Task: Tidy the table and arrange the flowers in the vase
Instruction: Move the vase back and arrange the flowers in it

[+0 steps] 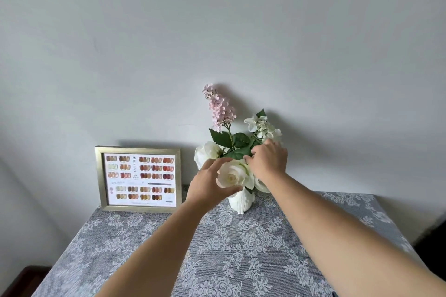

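Note:
A small white vase (241,201) stands at the back of the table near the wall. It holds a bunch of flowers: a front white rose (233,175), a second white rose (207,152) at the left, a tall pink sprig (220,106), white hydrangea blooms (261,125) and green leaves (237,146). My left hand (207,184) cups the front white rose from the left and below. My right hand (268,160) reaches into the leaves and stems on the right of the bunch, fingers curled among them.
A gold picture frame (140,178) with a nail colour chart leans against the wall left of the vase. A grey lace-patterned tablecloth (229,248) covers the table. A plain wall rises right behind. Dark furniture (21,279) shows at lower left.

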### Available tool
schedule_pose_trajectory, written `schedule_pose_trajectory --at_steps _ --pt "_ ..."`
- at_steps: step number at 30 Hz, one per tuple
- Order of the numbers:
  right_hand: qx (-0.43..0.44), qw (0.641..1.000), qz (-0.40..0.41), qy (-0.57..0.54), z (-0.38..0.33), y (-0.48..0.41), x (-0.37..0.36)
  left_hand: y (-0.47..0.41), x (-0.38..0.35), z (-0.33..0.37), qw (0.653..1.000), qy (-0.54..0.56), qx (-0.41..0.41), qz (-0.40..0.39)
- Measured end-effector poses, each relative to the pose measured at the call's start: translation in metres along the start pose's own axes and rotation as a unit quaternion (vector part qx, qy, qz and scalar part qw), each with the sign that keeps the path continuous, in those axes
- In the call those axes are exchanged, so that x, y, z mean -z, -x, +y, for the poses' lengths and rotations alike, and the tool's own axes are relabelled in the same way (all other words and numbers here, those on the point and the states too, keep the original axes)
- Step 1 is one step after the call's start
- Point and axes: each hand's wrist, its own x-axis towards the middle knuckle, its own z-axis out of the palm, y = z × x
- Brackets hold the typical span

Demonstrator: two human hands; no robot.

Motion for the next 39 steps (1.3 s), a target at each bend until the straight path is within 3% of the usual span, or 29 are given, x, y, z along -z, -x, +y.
schedule_pose_trajectory --at_steps 6,11,15,20,23,29,39 --pt "-0.098 0.991 -0.024 -0.087 -0.007 -0.008 -0.002 -0.018 0.013 -0.025 0.99 -0.006 0.085 0.115" --pt "-0.209 0.944 -0.059 -0.248 -0.015 -0.021 0.01 -0.034 0.01 -0.038 0.985 0.011 0.161 0.055" --pt "-0.195 0.923 -0.068 -0.325 -0.02 -0.018 0.017 -0.039 0.009 -0.034 0.983 0.033 0.172 0.06" --pt "-0.021 0.975 0.067 -0.212 -0.012 -0.003 0.01 -0.04 0.01 -0.028 0.983 0.043 0.158 0.082" --pt "0.065 0.987 0.104 -0.105 -0.007 0.0 0.005 -0.041 0.013 -0.027 0.973 0.071 0.19 0.107" --pt "0.079 0.98 0.167 -0.076 -0.009 -0.009 0.01 -0.043 0.018 -0.024 0.961 0.102 0.215 0.143" --pt "0.056 0.987 0.145 0.049 -0.027 -0.029 0.02 -0.035 0.025 -0.008 0.966 0.13 0.153 0.162"
